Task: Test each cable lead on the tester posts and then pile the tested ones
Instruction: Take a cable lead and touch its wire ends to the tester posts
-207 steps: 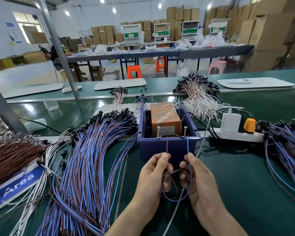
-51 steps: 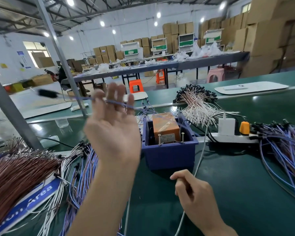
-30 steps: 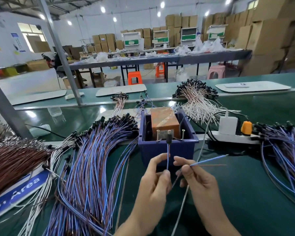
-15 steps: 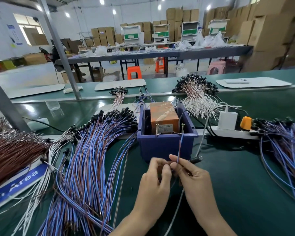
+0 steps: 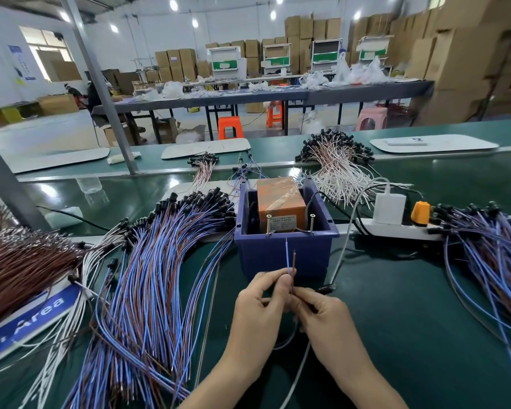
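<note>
A blue bin (image 5: 283, 255) holds an orange tester box (image 5: 279, 199) with two brass screw posts, the left post (image 5: 268, 224) and the right post (image 5: 311, 223), at its front edge. In front of the bin my left hand (image 5: 260, 302) and my right hand (image 5: 322, 314) pinch one cable lead (image 5: 289, 258) together. Its blue and brown wire ends stick up side by side, just below the posts and not touching them. The lead's black plug (image 5: 325, 289) lies behind my right hand. A big pile of blue-brown leads (image 5: 160, 276) spreads to the left.
Another heap of blue-brown leads (image 5: 490, 255) lies at the right, beside a white power strip (image 5: 396, 230) with a white charger and an orange plug. White leads (image 5: 337, 169) are piled behind the bin, brown wires (image 5: 18, 261) at the far left. A metal post (image 5: 101, 93) rises at the back left.
The lead's two wire ends have come together and now stand upright between both hands, left of where they pointed before. Both hands stay in front of the bin.
</note>
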Motion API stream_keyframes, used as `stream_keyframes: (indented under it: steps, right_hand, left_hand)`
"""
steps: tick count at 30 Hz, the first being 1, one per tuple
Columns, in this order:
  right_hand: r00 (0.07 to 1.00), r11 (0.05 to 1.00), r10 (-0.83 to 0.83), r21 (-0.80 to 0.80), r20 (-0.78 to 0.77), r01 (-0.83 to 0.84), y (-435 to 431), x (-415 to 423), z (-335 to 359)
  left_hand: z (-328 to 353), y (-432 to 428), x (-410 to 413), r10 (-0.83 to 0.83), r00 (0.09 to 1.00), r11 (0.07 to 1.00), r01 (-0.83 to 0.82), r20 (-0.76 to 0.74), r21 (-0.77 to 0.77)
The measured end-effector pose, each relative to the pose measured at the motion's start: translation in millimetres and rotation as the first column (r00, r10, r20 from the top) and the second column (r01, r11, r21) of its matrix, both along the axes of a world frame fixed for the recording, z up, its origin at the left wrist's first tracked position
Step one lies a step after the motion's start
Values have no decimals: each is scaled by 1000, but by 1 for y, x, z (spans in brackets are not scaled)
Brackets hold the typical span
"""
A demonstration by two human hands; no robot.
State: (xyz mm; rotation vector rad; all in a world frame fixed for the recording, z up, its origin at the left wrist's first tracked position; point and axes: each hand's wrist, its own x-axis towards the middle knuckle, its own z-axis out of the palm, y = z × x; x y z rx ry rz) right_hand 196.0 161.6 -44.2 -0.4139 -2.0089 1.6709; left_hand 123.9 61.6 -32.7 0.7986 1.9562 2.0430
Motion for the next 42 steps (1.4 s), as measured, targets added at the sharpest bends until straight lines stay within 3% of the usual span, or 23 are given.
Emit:
stream_keyframes:
  steps: [6,15,22,29,34,38,42]
  right_hand:
    - [1000,998,27,-59,4,-27,5,-1,1]
    - [994,942,104,-318,-23,-106,6,0,8]
    - [983,751,133,-634,-130,-185,10,-2,9]
    - [988,635,88,-757,-127,-154,12,-6,6]
    - [989,551,64,-821,-134,-147,12,-7,7]
    - [986,538,75,-826,-150,-167,11,-8,7]
    - [986,550,60,-820,-153,-161,9,-9,8]
  left_hand:
    - [-2,1,-1,-28,999,1000,27,-24,-7]
    - [0,1,-1,-47,999,998,48,-18,40]
    - [3,3,6,-21,998,994,26,-51,109]
    - [7,3,4,-69,991,983,48,112,176]
    - [9,4,-1,-146,935,973,77,322,218]
    - [11,6,-1,-210,914,948,103,347,301]
    - [10,6,-4,-187,919,957,90,347,277]
